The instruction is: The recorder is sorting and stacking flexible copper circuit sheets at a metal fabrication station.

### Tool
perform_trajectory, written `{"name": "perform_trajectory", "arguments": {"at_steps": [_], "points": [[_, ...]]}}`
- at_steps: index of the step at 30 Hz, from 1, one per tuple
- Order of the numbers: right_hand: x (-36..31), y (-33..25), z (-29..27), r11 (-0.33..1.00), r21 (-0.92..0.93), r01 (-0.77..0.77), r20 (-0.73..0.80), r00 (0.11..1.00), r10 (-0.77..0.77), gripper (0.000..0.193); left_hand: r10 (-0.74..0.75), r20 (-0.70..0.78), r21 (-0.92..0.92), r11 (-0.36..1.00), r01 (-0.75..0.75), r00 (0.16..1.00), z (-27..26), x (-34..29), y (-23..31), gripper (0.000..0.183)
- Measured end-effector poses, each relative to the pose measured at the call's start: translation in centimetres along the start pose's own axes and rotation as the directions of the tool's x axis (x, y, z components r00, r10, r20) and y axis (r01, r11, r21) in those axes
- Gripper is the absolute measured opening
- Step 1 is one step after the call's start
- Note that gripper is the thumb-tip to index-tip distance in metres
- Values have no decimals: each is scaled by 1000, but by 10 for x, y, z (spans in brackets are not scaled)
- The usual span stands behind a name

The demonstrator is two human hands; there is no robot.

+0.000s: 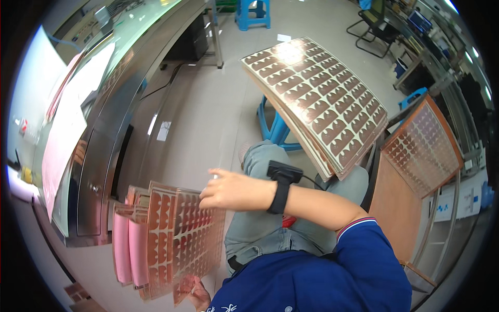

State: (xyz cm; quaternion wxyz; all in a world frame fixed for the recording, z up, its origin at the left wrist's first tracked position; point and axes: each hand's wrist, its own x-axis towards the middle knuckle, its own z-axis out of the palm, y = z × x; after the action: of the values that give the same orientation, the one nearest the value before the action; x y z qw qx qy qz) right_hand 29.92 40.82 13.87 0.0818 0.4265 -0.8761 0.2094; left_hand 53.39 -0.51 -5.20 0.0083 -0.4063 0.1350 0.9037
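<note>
A thin, see-through sheet (195,236) with rows of brown notched shapes stands upright at my left side. My right hand (226,191) reaches across my lap, and its closed fingers pinch the sheet's upper edge. Low in the picture, my left hand (195,295) is closed around the same sheet's bottom corner. Just left of it are more patterned sheets (160,229) on edge, beside pink padded rolls (138,247). In front of my knees, a thick stack of similar sheets (325,93) lies on a blue stool (275,125).
A steel-edged bench (99,182) with a glass top runs along the left, with a white-pink sheet (73,140) on it. To the right stands a wooden chair (397,218) with a patterned panel (423,148) leaning on its back. Another blue stool (253,14) is farther off.
</note>
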Motion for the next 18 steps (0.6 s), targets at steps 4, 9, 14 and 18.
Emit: {"name": "perform_trajectory", "arguments": {"at_steps": [4,9,14,18], "points": [[-62,34,-32,958,35,-284,-83,955,286,24,8,-78,-198,980,-24,997,-9,26,14,48],[-165,63,-80,680,199,-705,-376,586,718,28,157,-337,0,986,-167,928,-14,65,-4,55],[-283,76,-89,312,-4,-950,-622,247,743,31,145,-98,538,840,-70,984,39,79,-74,49],[-301,68,-56,235,-103,-966,-619,248,746,32,-166,43,655,749,97,985,133,97,-133,51]]}}
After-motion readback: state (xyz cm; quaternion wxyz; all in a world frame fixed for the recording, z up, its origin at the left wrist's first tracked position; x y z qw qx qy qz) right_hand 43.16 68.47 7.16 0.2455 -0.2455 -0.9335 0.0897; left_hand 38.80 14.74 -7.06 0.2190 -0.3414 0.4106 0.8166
